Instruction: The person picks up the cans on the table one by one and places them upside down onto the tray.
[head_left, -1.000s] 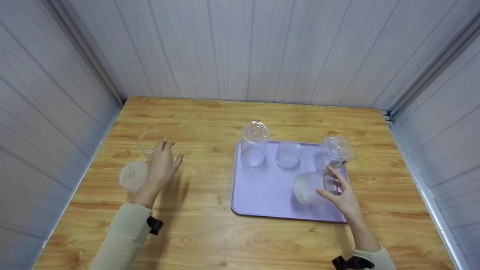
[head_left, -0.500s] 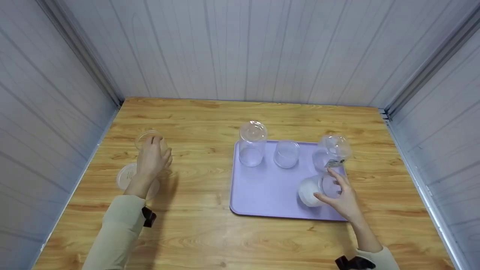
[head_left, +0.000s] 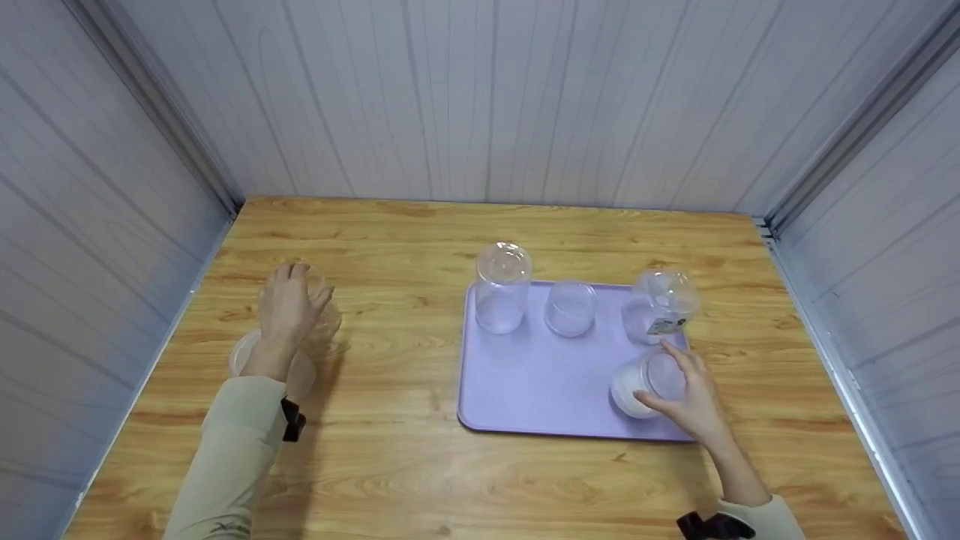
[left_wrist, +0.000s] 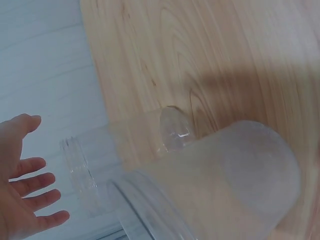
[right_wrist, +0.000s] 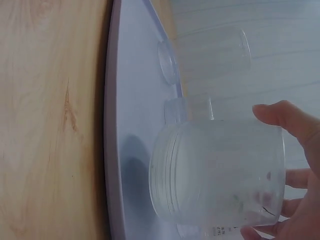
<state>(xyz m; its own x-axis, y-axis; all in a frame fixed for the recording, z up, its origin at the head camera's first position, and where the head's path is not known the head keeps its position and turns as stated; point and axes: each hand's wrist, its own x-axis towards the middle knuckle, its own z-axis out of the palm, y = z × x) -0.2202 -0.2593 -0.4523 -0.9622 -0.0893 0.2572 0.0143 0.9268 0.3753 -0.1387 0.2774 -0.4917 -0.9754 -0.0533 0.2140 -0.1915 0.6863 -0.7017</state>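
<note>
At the left of the head view, my left hand (head_left: 287, 311) hovers over two clear jars, partly hiding them. In the left wrist view its fingers are spread, apart from the nearer wide jar (left_wrist: 215, 185) and the slimmer jar (left_wrist: 135, 145). The jars' threaded mouths face up. My right hand (head_left: 694, 397) grips a clear jar (right_wrist: 225, 172) by its base end, thumb on one side and fingers on the other. The threaded, whitish end of this jar points down at the front right of the lilac tray (head_left: 540, 390); whether it touches cannot be told.
A tall clear jar (head_left: 502, 289) stands at the tray's back left, with a low clear container (head_left: 571, 309) beside it. A labelled clear jar (head_left: 664, 304) stands at the back right, close to my right hand. Panelled walls (head_left: 487, 105) enclose the wooden table (head_left: 382, 450).
My left hand has moved left over the jars. The jar in my right hand has tipped from a slant to nearly upright, mouth down, and shifted slightly right.
</note>
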